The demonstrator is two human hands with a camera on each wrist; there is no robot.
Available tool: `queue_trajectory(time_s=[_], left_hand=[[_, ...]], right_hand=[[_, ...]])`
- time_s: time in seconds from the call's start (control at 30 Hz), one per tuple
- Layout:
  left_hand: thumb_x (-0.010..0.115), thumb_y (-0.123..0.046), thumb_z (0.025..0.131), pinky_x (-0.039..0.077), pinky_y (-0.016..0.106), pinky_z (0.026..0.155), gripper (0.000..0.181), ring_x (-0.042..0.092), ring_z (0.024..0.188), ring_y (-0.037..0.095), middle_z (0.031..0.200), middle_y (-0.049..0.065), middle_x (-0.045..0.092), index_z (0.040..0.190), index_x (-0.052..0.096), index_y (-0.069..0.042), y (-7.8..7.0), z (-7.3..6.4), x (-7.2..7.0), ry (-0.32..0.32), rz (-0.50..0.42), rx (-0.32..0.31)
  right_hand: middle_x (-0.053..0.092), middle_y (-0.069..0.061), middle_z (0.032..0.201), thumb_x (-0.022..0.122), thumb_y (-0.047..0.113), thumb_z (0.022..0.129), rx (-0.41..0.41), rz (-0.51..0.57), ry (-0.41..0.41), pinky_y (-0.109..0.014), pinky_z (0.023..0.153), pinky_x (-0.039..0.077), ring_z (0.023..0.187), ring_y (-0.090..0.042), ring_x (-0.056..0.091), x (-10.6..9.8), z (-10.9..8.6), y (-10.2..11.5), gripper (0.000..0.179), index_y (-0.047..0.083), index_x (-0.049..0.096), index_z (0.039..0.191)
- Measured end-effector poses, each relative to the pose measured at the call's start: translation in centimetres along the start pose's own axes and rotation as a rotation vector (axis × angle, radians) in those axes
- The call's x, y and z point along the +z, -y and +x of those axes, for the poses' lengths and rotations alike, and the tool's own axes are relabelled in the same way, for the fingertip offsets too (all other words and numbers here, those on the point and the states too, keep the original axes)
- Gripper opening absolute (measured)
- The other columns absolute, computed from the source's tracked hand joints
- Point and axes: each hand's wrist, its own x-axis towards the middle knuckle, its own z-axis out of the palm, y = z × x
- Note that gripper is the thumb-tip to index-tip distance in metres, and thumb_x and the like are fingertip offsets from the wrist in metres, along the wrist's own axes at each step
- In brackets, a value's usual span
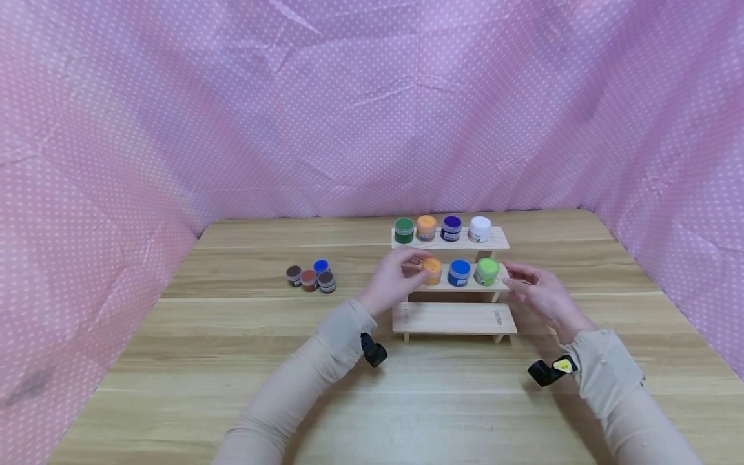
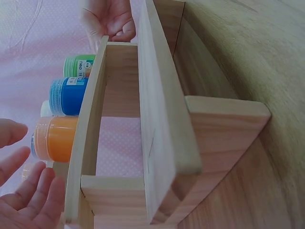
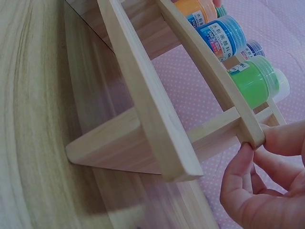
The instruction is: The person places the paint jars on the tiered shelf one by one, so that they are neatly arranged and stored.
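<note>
A three-tier wooden display stand [image 1: 453, 318] stands on the table. My left hand [image 1: 401, 274] is at the left end of its middle tier, beside an orange paint jar [image 1: 431, 272]. In the left wrist view, the left fingers [image 2: 35, 191] are spread and a small gap separates them from that jar. To the jar's right are a blue paint jar [image 1: 458, 273] and a light green paint jar [image 1: 486, 272]. My right hand [image 1: 543, 294] pinches the right end of the middle tier between thumb and fingers, seen closely in the right wrist view.
Along the top tier stand a dark green jar [image 1: 403, 230], a light orange jar [image 1: 426, 228], a purple jar [image 1: 451, 228] and a white jar [image 1: 479, 228]. Several small jars, including a reddish-brown one [image 1: 309, 280], cluster on the table at left. A pink dotted cloth [image 1: 372, 116] hangs behind.
</note>
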Motion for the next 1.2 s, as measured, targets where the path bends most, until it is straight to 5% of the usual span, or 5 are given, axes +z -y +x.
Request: queue_trajectory(time_s=[0.4,0.63,1.2], left_hand=[[0.063,-0.014,0.088,0.052,0.025,0.090,0.031,0.058,0.104,0.018,0.117,0.007,0.059,0.118,0.059,-0.008,0.7,-1.1,-0.9,-0.071,-0.005,0.012],[0.063,-0.011,0.087,0.051,0.030,0.092,0.028,0.058,0.101,0.018,0.115,0.009,0.060,0.115,0.061,-0.007,1.4,-1.9,-1.3,-0.082,-0.019,0.009],[0.063,-0.011,0.087,0.051,0.037,0.091,0.027,0.059,0.102,0.022,0.113,0.010,0.062,0.113,0.061,-0.006,3.6,-3.7,-2.8,-0.139,-0.027,-0.026]], right_hand=[[0.047,0.014,0.102,0.051,0.016,0.095,-0.022,0.065,0.009,-0.010,0.074,0.049,0.085,0.006,0.049,0.0,0.1,-0.3,0.059,-0.001,0.024,0.144],[0.047,0.013,0.106,0.054,0.022,0.094,0.038,0.007,-0.001,-0.014,0.074,0.050,0.079,0.004,0.049,0.0,0.0,-0.1,0.060,0.007,0.026,0.146],[0.046,0.012,0.107,0.052,0.020,0.095,0.004,0.054,0.001,-0.012,0.078,0.050,0.084,0.007,0.049,0.1,0.1,-0.4,0.061,0.002,0.024,0.145]])
